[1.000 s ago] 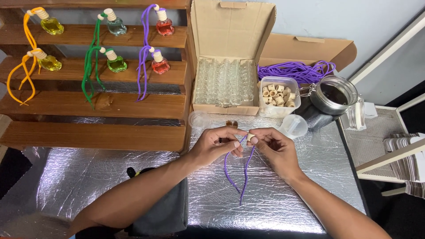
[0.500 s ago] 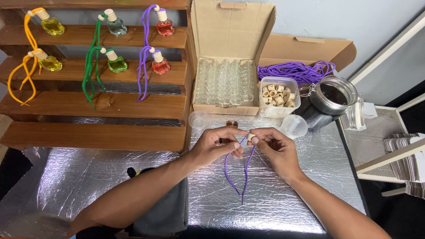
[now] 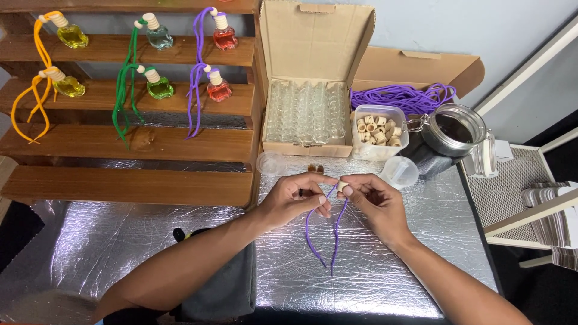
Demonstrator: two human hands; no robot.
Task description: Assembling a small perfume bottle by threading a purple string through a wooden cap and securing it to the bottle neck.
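Observation:
My left hand (image 3: 296,198) pinches the top of a purple cord (image 3: 322,238) above the foil-covered table (image 3: 150,241). My right hand (image 3: 374,201) holds a small wooden bead cap (image 3: 342,186) at the cord's upper end. Both cord ends hang down in a loop toward me. The two hands almost touch at the fingertips.
Wooden stepped shelves (image 3: 126,150) on the left hold small coloured bottles with orange, green and purple cords. Behind the hands stand an open cardboard box of clear glass bottles (image 3: 306,111), a tub of wooden caps (image 3: 378,129), loose purple cords (image 3: 403,96), a glass jar (image 3: 451,132) and a plastic funnel (image 3: 398,171).
The hands stay in nearly the same spot. The fingers have shifted slightly on the cord and the cap.

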